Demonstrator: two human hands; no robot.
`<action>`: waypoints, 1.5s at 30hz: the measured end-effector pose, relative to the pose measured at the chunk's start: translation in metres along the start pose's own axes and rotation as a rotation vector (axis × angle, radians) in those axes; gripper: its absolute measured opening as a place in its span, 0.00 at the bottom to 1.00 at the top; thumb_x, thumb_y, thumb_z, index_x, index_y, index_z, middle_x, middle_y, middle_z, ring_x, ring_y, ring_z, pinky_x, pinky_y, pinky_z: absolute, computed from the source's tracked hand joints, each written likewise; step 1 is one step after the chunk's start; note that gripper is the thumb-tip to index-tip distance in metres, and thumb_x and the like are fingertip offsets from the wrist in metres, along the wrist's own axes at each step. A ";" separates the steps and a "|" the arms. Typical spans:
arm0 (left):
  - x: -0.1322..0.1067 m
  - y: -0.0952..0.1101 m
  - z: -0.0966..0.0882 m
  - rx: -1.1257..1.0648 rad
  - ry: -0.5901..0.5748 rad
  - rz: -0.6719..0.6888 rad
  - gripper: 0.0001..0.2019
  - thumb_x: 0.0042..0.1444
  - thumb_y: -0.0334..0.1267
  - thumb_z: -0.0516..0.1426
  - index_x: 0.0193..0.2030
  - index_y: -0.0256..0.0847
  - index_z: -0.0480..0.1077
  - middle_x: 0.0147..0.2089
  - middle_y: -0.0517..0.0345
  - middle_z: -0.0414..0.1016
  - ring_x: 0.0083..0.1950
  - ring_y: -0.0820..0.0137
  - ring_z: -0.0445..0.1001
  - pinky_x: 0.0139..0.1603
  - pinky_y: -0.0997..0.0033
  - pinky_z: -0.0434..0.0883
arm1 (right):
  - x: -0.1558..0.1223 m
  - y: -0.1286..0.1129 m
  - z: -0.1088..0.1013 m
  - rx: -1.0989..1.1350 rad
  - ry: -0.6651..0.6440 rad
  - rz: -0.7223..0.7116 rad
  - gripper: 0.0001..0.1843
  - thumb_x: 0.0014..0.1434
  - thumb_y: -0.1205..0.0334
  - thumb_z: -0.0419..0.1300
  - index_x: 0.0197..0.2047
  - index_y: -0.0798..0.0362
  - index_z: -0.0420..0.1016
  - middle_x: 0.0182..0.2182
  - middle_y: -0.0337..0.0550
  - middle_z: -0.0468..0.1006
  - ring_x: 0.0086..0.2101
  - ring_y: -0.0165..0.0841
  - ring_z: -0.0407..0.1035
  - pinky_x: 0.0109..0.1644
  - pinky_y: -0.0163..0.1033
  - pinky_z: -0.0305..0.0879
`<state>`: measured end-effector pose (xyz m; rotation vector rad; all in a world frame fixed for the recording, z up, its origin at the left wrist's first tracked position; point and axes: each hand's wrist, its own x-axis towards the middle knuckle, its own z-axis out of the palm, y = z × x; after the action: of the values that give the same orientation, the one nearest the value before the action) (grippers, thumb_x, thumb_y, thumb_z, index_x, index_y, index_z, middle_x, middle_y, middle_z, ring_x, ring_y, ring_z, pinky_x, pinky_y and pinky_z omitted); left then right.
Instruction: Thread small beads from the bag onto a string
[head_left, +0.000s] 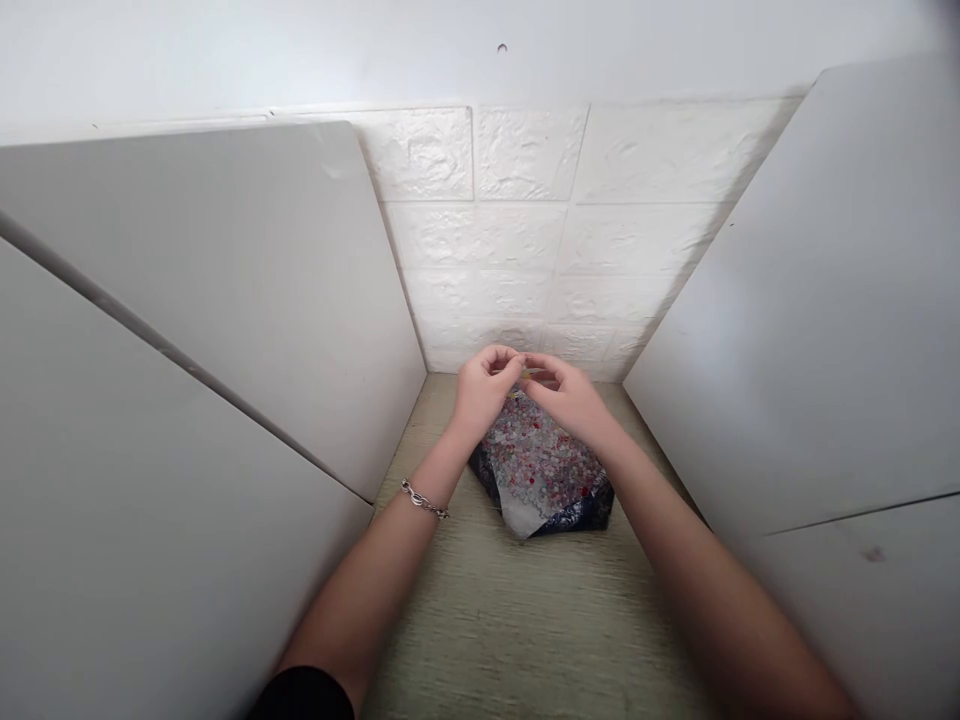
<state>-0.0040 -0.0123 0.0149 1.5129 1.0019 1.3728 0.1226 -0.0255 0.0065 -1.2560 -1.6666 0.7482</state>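
My left hand and my right hand meet fingertip to fingertip near the back wall. Both are closed in a pinch. A tiny yellow piece shows between them, too small to name; which fingers grip it is hard to make out. Just below and in front lies a heap of small beads, clear, pink and red, on a whitish sheet or clear bag. Under it, dark blue shiny wrapping sticks out at the sides. The heap's far edge is hidden behind my hands.
The greenish wood-grain tabletop runs back to a white brick-patterned wall. Tall pale panels stand on the left and right, leaving a narrow space that tapers toward the wall.
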 end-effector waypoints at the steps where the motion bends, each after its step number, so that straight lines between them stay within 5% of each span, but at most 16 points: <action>1: 0.001 0.000 0.000 -0.065 -0.004 -0.032 0.07 0.47 0.37 0.55 0.27 0.35 0.68 0.26 0.61 0.68 0.28 0.78 0.65 0.31 0.78 0.62 | 0.000 0.001 0.002 0.051 -0.044 0.012 0.19 0.50 0.58 0.55 0.45 0.54 0.70 0.41 0.45 0.74 0.37 0.32 0.67 0.41 0.38 0.61; 7: 0.002 -0.006 0.003 -0.356 -0.001 -0.170 0.08 0.41 0.38 0.60 0.26 0.35 0.69 0.26 0.60 0.69 0.26 0.79 0.64 0.28 0.79 0.61 | -0.003 -0.002 0.005 0.151 -0.095 0.044 0.15 0.51 0.53 0.54 0.25 0.57 0.70 0.21 0.38 0.68 0.25 0.27 0.59 0.29 0.33 0.53; 33: 0.002 -0.013 0.005 -0.601 -0.075 -0.317 0.13 0.37 0.39 0.63 0.29 0.34 0.69 0.30 0.59 0.69 0.27 0.80 0.64 0.28 0.77 0.60 | -0.002 -0.001 -0.004 -0.102 -0.088 0.045 0.15 0.51 0.54 0.51 0.27 0.55 0.73 0.22 0.38 0.70 0.24 0.29 0.60 0.30 0.34 0.54; 45: 0.003 -0.017 0.005 -0.619 0.067 -0.305 0.08 0.39 0.37 0.61 0.25 0.35 0.69 0.30 0.59 0.70 0.32 0.78 0.66 0.28 0.78 0.60 | -0.003 -0.001 -0.005 -0.132 -0.127 0.037 0.16 0.53 0.53 0.50 0.23 0.55 0.69 0.18 0.35 0.63 0.22 0.26 0.54 0.27 0.32 0.49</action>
<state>0.0011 -0.0039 -0.0007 0.8247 0.7137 1.3499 0.1268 -0.0290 0.0083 -1.3586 -1.8242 0.7642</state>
